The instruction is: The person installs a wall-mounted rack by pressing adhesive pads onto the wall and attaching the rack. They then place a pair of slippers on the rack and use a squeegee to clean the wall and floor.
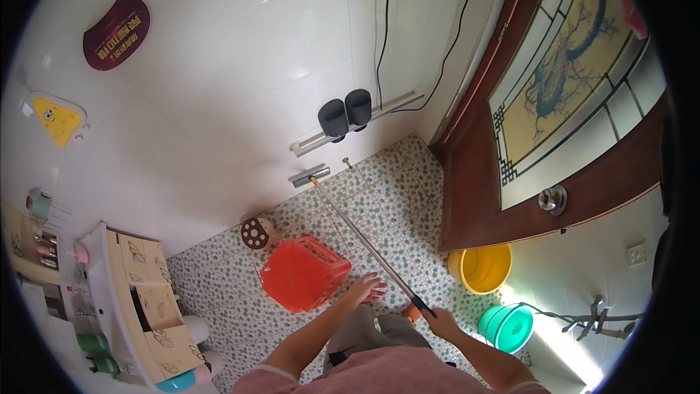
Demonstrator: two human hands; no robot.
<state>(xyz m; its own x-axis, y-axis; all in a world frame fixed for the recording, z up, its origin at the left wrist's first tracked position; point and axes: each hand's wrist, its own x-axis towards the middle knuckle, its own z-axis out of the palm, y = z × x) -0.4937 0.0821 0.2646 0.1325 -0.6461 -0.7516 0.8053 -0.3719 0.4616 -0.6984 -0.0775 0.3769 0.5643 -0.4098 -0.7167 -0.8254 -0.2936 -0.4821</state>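
My right hand [442,323] is wrapped round the black grip of a long-handled mop [368,246]. Its metal pole slants up and left to a narrow grey-blue head with a yellow joint, which is at the foot of the white wall. My left hand [370,289] holds nothing; its fingers are spread beside a red plastic stool [295,275]. Left of the pole, the stool stands on the patterned tile floor [408,197]. Behind it is a small round stool [256,234] with a brown, white-dotted top.
A yellow bucket [485,270] and a green bucket [508,327] stand at right, below the open brown door [474,204]. A vanity cabinet [149,292] lines the left side. Black slippers [333,118] hang on a wall rail [310,147]. A short pipe [347,163] sticks out low on the wall.
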